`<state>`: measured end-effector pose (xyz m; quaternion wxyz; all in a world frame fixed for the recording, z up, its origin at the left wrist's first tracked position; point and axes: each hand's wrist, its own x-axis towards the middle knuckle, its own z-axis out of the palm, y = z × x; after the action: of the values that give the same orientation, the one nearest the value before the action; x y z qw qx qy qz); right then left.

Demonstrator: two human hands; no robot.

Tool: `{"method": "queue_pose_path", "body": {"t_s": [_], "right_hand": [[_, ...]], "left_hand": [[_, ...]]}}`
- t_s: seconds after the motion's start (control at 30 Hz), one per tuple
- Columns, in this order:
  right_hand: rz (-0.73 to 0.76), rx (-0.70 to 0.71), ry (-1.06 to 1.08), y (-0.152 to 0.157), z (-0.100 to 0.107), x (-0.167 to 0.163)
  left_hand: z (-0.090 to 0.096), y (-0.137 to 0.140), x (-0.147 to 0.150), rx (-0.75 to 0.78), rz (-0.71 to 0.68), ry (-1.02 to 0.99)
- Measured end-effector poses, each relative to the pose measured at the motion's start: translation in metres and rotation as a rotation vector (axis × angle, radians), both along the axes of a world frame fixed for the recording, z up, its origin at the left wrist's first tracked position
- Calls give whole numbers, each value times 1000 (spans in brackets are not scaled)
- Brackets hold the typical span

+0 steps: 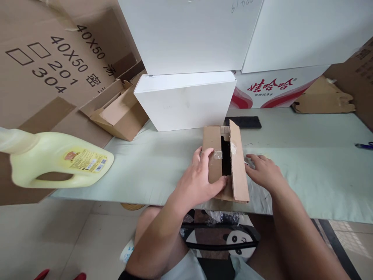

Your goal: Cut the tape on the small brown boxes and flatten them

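Observation:
A small brown cardboard box [214, 167] stands near the table's front edge, its top flaps parted over a dark gap. The right flap [239, 163] is tilted up, and bits of clear tape cling to both flaps. My left hand [198, 181] grips the box's left side, with the thumb at the gap's near end and the fingers over the left flap. Just right of the box is my right hand [266, 171], its fingers bent together. Something small and pale shows at those fingertips, too little to name. The inside of the box is too dark to make out.
White boxes [186, 103] are stacked behind, beside a red-lettered carton [271, 91]. A black phone [244, 122] lies near them. At left are a yellow jug [58, 155] and an open carton [122, 112]. A blue pen-like item [364, 146] lies far right.

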<state>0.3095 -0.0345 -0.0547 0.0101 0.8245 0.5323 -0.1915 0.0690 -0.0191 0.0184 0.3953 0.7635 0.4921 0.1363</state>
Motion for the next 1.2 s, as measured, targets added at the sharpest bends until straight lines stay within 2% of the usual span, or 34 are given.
{"method": "queue_pose_path", "body": {"t_s": [0.07, 0.17, 0.27, 0.33, 0.4, 0.47, 0.63, 0.7, 0.83, 0.93, 1.07, 1.2], "right_hand": [[-13, 116, 64, 0, -4, 3], [47, 445, 293, -5, -2, 6], [269, 780, 529, -17, 15, 0], [486, 899, 609, -26, 29, -9], [679, 900, 618, -32, 39, -19], [777, 855, 573, -36, 44, -27], [738, 811, 492, -38, 43, -33], [741, 822, 472, -38, 42, -34], [772, 811, 446, -38, 41, -37], [750, 817, 441, -38, 39, -40], [734, 866, 498, -37, 37, -40], [726, 919, 580, -37, 37, -41]], "left_hand": [[1, 0, 0, -16, 18, -12], [3, -1, 1, -19, 46, -54], [4, -1, 0, 11, 63, -108], [4, -1, 0, 40, 75, -146], [2, -1, -1, 72, 97, -200], [0, 0, -3, 86, 133, -278], [1, 4, -11, 30, 160, -496], [5, 3, -14, 81, 132, -503], [17, -6, -19, 415, 78, -397], [27, -17, -19, 570, -72, -315], [32, -24, -13, 514, -256, -32], [25, -25, -5, 448, -293, 147]]}}
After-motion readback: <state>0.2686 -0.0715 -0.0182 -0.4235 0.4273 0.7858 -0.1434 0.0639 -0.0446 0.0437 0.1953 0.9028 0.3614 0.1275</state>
